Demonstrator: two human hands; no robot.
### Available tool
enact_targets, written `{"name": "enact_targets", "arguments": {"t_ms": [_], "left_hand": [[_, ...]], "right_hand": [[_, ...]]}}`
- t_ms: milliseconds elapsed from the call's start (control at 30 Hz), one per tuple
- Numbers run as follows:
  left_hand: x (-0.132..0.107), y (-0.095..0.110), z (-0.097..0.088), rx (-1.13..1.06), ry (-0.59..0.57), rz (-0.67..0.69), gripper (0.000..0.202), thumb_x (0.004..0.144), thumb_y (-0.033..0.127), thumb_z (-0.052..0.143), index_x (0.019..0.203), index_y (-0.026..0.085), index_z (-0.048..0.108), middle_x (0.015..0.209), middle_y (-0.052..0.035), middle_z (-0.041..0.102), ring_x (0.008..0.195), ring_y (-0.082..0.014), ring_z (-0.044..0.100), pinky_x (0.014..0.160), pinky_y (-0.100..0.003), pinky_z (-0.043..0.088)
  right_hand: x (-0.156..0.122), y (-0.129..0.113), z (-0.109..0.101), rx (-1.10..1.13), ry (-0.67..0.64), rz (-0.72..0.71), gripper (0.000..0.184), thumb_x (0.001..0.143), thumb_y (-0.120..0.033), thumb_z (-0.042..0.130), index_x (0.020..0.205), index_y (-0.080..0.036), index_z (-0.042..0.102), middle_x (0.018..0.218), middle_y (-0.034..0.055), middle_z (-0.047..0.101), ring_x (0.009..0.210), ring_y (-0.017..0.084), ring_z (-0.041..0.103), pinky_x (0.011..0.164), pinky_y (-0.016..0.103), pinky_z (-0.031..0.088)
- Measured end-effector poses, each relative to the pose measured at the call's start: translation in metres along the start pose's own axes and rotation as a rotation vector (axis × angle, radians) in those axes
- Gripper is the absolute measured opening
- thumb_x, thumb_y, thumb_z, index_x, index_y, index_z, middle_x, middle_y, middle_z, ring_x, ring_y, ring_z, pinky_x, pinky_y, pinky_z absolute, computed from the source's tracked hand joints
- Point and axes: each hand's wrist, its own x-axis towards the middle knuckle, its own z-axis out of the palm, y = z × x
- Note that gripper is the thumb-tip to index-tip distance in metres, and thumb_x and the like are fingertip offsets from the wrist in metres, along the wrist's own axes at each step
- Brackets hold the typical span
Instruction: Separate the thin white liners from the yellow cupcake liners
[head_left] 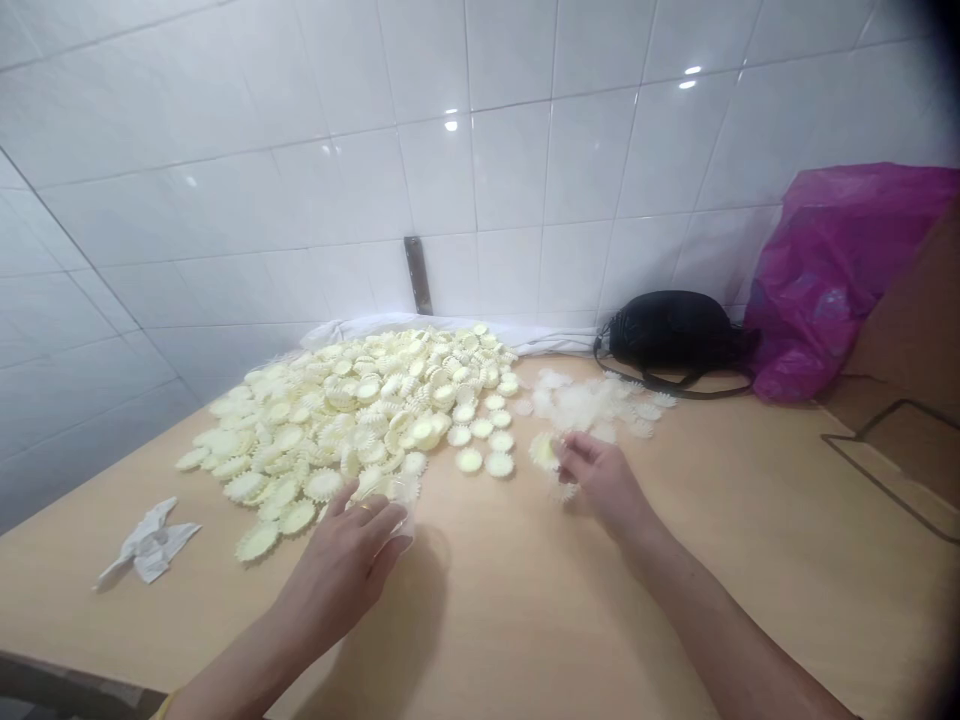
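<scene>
A big pile of small pale-yellow fluted cups (360,410) covers the left and middle of a tan table (525,600). A smaller scatter of clear or white fluted cups (592,405) lies to its right. My left hand (352,560) rests near the pile's front edge, fingers curled round a clear fluted cup (401,500). My right hand (600,475) pinches one yellow cup (544,450) between the two groups.
A crumpled white scrap (146,545) lies at the table's left. A black bag (671,335) and a magenta plastic bag (840,270) sit against the tiled wall (480,160). A brown box with a wire frame (892,440) stands at the right.
</scene>
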Motion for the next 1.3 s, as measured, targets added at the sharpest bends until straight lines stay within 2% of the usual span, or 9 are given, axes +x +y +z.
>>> {"name": "enact_targets", "arguments": {"t_ms": [167,233,333,467,600,767,967,1133,1300], "left_hand": [[0.003,0.017,-0.011,-0.047,0.356,-0.012,0.015,0.078,0.029,0.056,0.089,0.02,0.058,0.083,-0.0077,0.062,0.091,-0.0254,0.05,0.083,-0.042,0.039],[0.014,0.036,-0.017,-0.214,0.408,-0.001,0.014,0.078,0.026,0.056,0.09,0.019,0.058,0.085,-0.0078,0.061,0.09,-0.0238,0.05,0.079,-0.038,0.041],[0.044,0.067,-0.011,-0.581,0.212,-0.091,0.016,0.082,0.03,0.05,0.087,0.018,0.058,0.084,-0.0071,0.06,0.081,-0.0197,0.053,0.072,-0.033,0.042],[0.09,0.094,0.028,-1.257,0.001,-0.438,0.031,0.078,0.041,0.051,0.096,0.017,0.056,0.087,-0.0078,0.058,0.078,-0.0185,0.054,0.064,-0.028,0.042],[0.11,0.106,0.061,-1.577,-0.016,-0.471,0.022,0.079,0.038,0.048,0.079,0.016,0.053,0.07,-0.0016,0.052,0.063,-0.012,0.049,0.058,-0.024,0.039],[0.11,0.111,0.064,-1.719,0.072,-0.554,0.022,0.074,0.036,0.057,0.076,0.015,0.052,0.069,0.0,0.053,0.06,-0.0095,0.047,0.057,-0.022,0.038],[0.11,0.104,0.06,-1.779,-0.019,-0.565,0.021,0.069,0.034,0.062,0.07,0.015,0.053,0.057,0.0018,0.05,0.051,-0.0095,0.045,0.051,-0.023,0.037],[0.107,0.098,0.066,-1.629,0.03,-0.49,0.019,0.069,0.032,0.062,0.068,0.015,0.053,0.055,0.0011,0.051,0.052,-0.0107,0.047,0.052,-0.023,0.036],[0.106,0.094,0.071,-1.447,0.091,-0.441,0.022,0.075,0.034,0.054,0.063,0.016,0.048,0.053,0.0028,0.047,0.05,-0.0096,0.041,0.051,-0.023,0.032]], "right_hand": [[0.001,0.002,0.0,0.049,0.01,0.05,0.04,0.061,-0.057,0.063,0.059,-0.018,0.055,0.054,-0.0015,0.05,0.052,0.012,0.046,0.049,0.025,0.041],[0.001,0.002,0.001,0.084,-0.009,0.086,0.039,0.06,-0.056,0.064,0.06,-0.018,0.055,0.056,-0.0013,0.05,0.053,0.012,0.046,0.048,0.024,0.039],[-0.001,0.002,0.002,0.112,-0.038,0.113,0.037,0.062,-0.054,0.064,0.062,-0.018,0.055,0.059,-0.0012,0.051,0.054,0.012,0.045,0.05,0.024,0.039],[-0.002,0.003,0.004,0.079,-0.085,0.071,0.036,0.066,-0.053,0.061,0.06,-0.019,0.051,0.058,-0.0021,0.049,0.054,0.011,0.045,0.053,0.025,0.039],[-0.003,0.007,0.007,-0.143,-0.12,0.01,0.032,0.077,-0.048,0.049,0.061,-0.02,0.044,0.052,-0.0038,0.043,0.05,0.011,0.04,0.047,0.024,0.032],[-0.007,0.009,0.016,-0.31,-0.126,-0.081,0.028,0.082,-0.036,0.039,0.059,-0.021,0.034,0.054,-0.0038,0.04,0.054,0.012,0.039,0.05,0.024,0.031],[-0.011,0.009,0.02,-0.123,-0.166,0.079,0.029,0.081,-0.04,0.042,0.06,-0.021,0.035,0.054,-0.0046,0.041,0.051,0.011,0.041,0.047,0.023,0.033],[-0.011,0.008,0.021,-0.04,-0.232,0.114,0.032,0.082,-0.044,0.04,0.061,-0.021,0.037,0.054,-0.0044,0.042,0.049,0.011,0.043,0.046,0.023,0.034],[-0.011,0.006,0.024,-0.158,-0.217,0.003,0.034,0.085,-0.045,0.035,0.061,-0.021,0.037,0.054,-0.003,0.045,0.052,0.012,0.048,0.052,0.024,0.038]]}}
